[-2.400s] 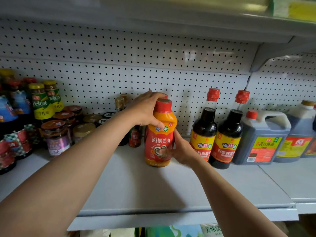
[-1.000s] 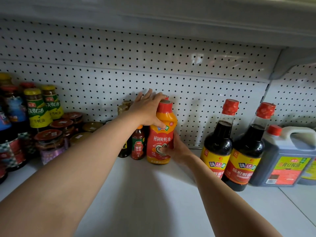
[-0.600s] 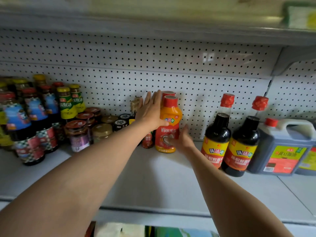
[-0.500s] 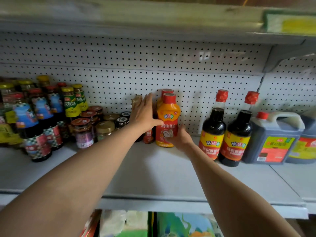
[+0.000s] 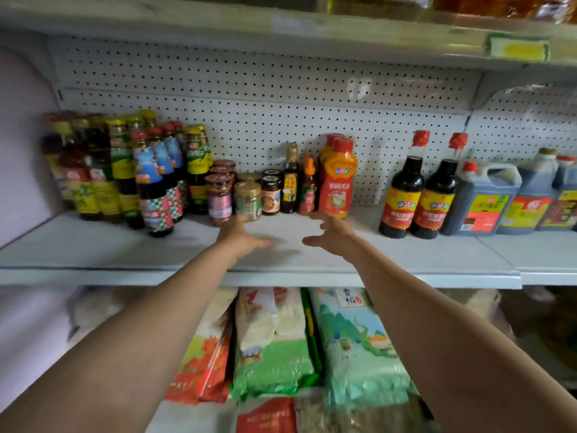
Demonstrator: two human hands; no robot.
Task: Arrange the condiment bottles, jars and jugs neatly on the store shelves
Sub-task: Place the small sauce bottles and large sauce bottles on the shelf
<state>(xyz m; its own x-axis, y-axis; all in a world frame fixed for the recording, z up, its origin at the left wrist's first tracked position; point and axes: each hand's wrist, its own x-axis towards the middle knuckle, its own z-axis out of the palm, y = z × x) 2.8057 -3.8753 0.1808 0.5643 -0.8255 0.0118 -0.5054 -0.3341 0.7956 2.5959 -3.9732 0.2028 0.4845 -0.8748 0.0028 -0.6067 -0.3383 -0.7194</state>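
Note:
An orange squeeze bottle with a red cap (image 5: pixel 337 179) stands upright at the back of the white shelf (image 5: pixel 281 260), a second one just behind it. Small dark bottles (image 5: pixel 290 182) and jars (image 5: pixel 248 200) stand to its left. My left hand (image 5: pixel 242 237) hovers over the shelf in front of the jars, fingers relaxed, holding nothing. My right hand (image 5: pixel 332 234) is just in front of the orange bottle, fingers spread and apart from it. Both hands are blurred.
Tall sauce bottles (image 5: pixel 150 179) crowd the shelf's left end. Two dark soy bottles with red caps (image 5: pixel 421 195) and several jugs (image 5: pixel 484 201) stand at the right. Bagged goods (image 5: pixel 281 339) fill the shelf below. Another shelf (image 5: pixel 281 23) hangs overhead.
Both hands have let go of the orange bottle and drawn back toward me. The bottle stays at the back of the shelf. The view has pulled back, showing the lower shelf.

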